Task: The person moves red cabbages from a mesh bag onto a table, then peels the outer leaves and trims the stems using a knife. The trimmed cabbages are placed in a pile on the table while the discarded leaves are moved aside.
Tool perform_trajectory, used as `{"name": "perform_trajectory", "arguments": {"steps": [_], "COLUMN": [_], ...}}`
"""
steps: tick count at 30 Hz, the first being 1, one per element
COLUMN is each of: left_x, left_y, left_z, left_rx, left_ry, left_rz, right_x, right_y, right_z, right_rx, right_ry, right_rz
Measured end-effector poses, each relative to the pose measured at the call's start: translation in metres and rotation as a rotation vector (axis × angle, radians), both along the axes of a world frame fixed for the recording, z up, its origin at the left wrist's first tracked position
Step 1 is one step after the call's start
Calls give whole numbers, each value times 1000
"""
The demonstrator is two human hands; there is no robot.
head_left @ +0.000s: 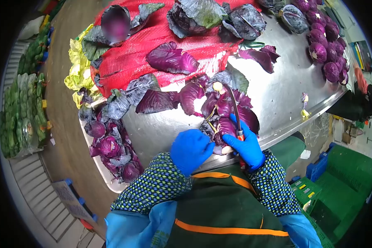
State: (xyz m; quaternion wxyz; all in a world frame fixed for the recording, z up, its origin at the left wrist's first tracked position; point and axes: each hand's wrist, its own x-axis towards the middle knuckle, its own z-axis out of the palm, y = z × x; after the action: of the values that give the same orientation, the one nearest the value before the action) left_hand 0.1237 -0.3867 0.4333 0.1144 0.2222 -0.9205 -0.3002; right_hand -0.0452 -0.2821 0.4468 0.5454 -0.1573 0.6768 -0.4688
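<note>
Both hands wear blue gloves at the table's near edge. My right hand (248,144) is closed around the red handle of a knife (234,105), whose curved dark blade points up and away over loose purple leaves. Beside the thumb lies a red cabbage (226,128) with leaves around it. My left hand (191,151) is curled at the cabbage's left; what its fingers hold, if anything, is hidden. Loose cabbage leaves (155,101) lie on the metal table (153,132). A cut round stem piece (218,86) shows near the blade tip.
A red mesh sack (124,70) with whole cabbages (196,16) covers the far side. Trimmed cabbages (318,39) are piled at the far right. A white tray (96,159) of cabbages and leaves stands left. Green crates (343,169) stand on the floor at right.
</note>
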Motion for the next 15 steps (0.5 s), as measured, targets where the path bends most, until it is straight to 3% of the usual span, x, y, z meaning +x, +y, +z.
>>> {"name": "perform_trajectory", "arguments": {"steps": [2, 4, 6, 7, 9, 10, 11, 12, 14, 15], "left_x": [1, 10, 21, 20, 16, 0, 2, 3, 4, 3], "left_y": [-5, -26, -72, -74, -73, -58, -35, -26, -26, -31], "left_z": [-6, -26, -54, -53, -24, 26, 16, 6, -8, -3], "left_rx": [-103, 594, 724, 724, 8, 196, 173, 161, 701, 694], "left_ry": [144, 50, 147, 148, 278, 203, 102, 100, 30, 22], "left_rz": [-4, 427, 859, 854, 550, 256, 91, 110, 104, 86], "right_x": [-1, -5, -9, -9, -4, -2, -2, -4, -5, -5], "right_y": [4, 5, 9, 11, 8, 7, 7, 5, -1, 2], "right_z": [-7, -8, -4, -8, -8, -7, -7, -7, -9, -9], "right_rx": [-38, -81, -76, -107, -149, -138, -137, -158, -200, -224], "right_ry": [-7, -14, -38, 78, 136, 142, 136, 158, 179, 208], "right_rz": [16, 17, 38, 129, 169, 195, 217, 258, 278, 316]}}
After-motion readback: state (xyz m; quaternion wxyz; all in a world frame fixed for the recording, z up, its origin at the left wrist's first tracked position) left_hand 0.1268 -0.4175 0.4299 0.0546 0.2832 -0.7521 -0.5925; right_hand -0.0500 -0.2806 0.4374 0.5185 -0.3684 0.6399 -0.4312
